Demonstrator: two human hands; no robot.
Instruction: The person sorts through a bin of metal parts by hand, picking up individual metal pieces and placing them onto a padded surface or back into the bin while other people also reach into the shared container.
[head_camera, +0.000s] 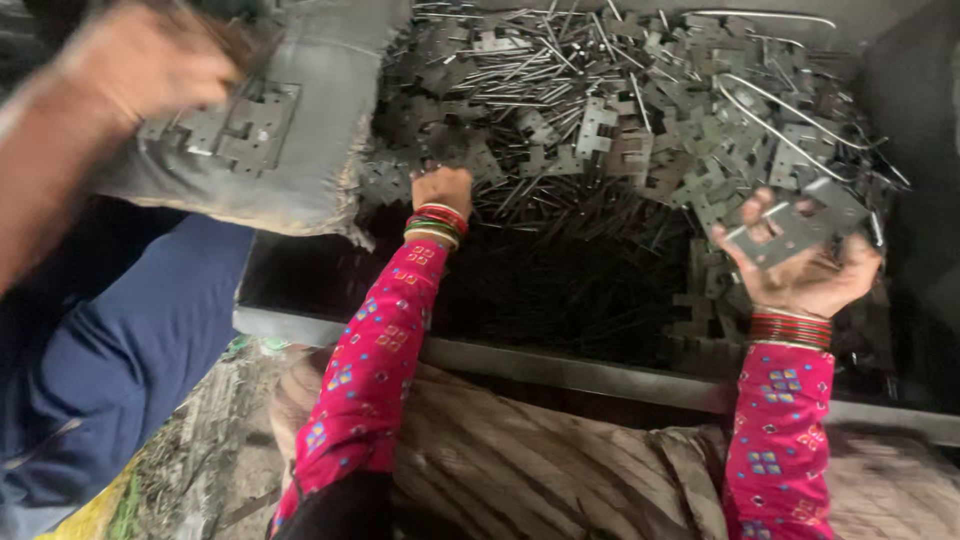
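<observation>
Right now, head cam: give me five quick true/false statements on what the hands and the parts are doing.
1. The right hand holds flat metal hinge plates. True.
2. The left hand rests on the striped cloth. False: it reaches into the pile of plates and pins.
3. Another person's hand is at a grey cushion with a hinge on it. True.
4. Both wrists are bare. False: each wears bangles.
5. The pile holds only plates. False: thin metal pins lie mixed in.
</observation>
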